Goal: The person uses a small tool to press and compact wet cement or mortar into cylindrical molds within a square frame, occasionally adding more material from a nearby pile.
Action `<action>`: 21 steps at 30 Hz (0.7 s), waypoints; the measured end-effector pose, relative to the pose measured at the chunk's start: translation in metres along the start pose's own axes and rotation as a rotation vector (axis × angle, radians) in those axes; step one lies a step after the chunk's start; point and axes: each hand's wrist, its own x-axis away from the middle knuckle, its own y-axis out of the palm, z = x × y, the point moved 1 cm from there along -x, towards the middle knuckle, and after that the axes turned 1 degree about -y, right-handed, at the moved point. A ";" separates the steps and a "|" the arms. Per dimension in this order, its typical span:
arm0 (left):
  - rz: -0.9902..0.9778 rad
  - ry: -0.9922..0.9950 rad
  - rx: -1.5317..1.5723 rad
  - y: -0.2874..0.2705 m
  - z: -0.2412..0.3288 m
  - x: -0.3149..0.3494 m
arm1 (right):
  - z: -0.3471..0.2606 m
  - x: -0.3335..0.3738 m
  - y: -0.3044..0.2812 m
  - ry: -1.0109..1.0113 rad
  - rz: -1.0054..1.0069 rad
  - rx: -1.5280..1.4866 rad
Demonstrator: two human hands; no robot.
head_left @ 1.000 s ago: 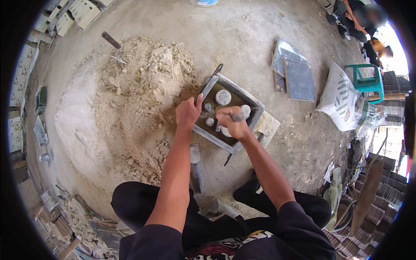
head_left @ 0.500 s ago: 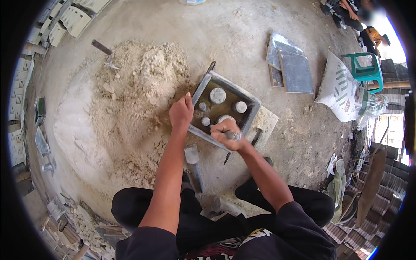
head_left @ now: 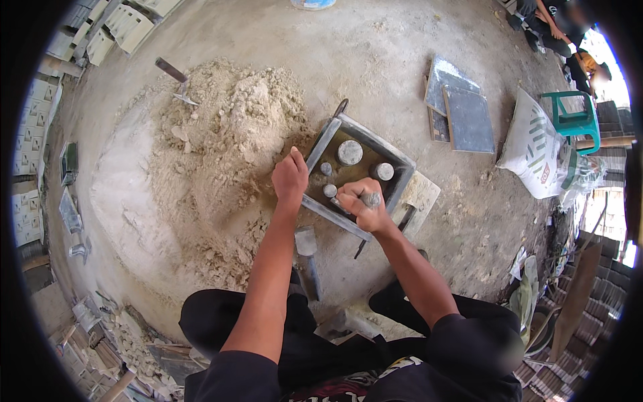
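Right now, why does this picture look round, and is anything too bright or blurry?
Head view: the fisheye lens makes a dark round rim; glare burns white at the right edge, beyond the green stool; a blur covers the head of the person in black, top right; the right hand and grey frame look fairly clear.

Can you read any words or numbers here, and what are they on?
White sack: print on a small reddish patch, but I won't copy out printed words.
The wearer's dark shirt: white and red print, too cut off to read.
Blue-and-white container, top edge: no lettering I can make out.
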 end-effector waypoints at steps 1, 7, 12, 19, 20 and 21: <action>0.006 0.006 0.011 0.001 0.001 -0.001 | 0.005 0.003 0.000 -0.011 0.027 0.029; 0.044 0.012 0.005 -0.001 -0.003 -0.001 | -0.022 0.009 0.015 -0.074 -0.001 0.182; -0.021 -0.023 -0.039 -0.001 -0.007 0.000 | -0.025 -0.004 0.018 0.043 0.077 0.191; -0.039 -0.035 -0.084 0.001 -0.002 -0.002 | -0.017 -0.012 0.028 -0.023 -0.039 0.161; -0.038 0.002 -0.066 0.000 -0.003 -0.003 | -0.029 -0.019 0.024 0.021 -0.077 0.160; -0.036 0.037 -0.047 0.000 -0.005 -0.003 | -0.035 -0.022 0.020 0.065 -0.117 0.159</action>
